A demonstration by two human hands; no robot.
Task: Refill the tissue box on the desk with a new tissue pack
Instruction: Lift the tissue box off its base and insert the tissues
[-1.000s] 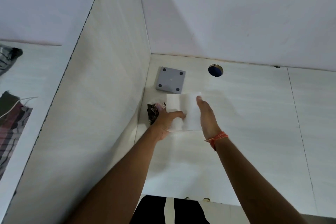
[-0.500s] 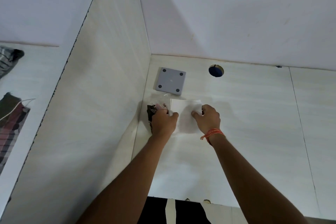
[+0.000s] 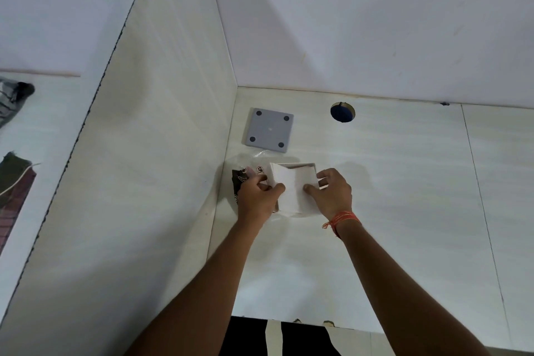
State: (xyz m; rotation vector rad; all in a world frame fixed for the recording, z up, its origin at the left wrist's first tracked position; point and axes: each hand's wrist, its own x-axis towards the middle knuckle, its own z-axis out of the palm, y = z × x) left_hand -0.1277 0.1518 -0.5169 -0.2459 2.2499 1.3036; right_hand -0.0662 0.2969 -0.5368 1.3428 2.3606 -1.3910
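Observation:
A white stack of tissues point(image 3: 293, 185) sits in the open top of a white tissue box point(image 3: 300, 205) on the pale desk point(image 3: 404, 196), near the left partition. My left hand point(image 3: 260, 196) presses on the stack's left side and my right hand point(image 3: 332, 192) on its right side; both have their fingers curled on the tissues. A grey square lid point(image 3: 269, 130) with dark feet at its corners lies upside down just behind the box. A crumpled clear and dark plastic wrapper point(image 3: 242, 179) lies left of the box, partly under my left hand.
A tall pale partition point(image 3: 144, 182) walls off the desk's left side, and a white wall point(image 3: 375, 23) closes the back. A round cable hole point(image 3: 342, 112) is in the desk behind the box. Clothing point(image 3: 14, 179) lies beyond the partition at far left.
The tissue stack, held upright above the desk a second ago, has come down into the box. Both hands have dropped with it and now press on its top.

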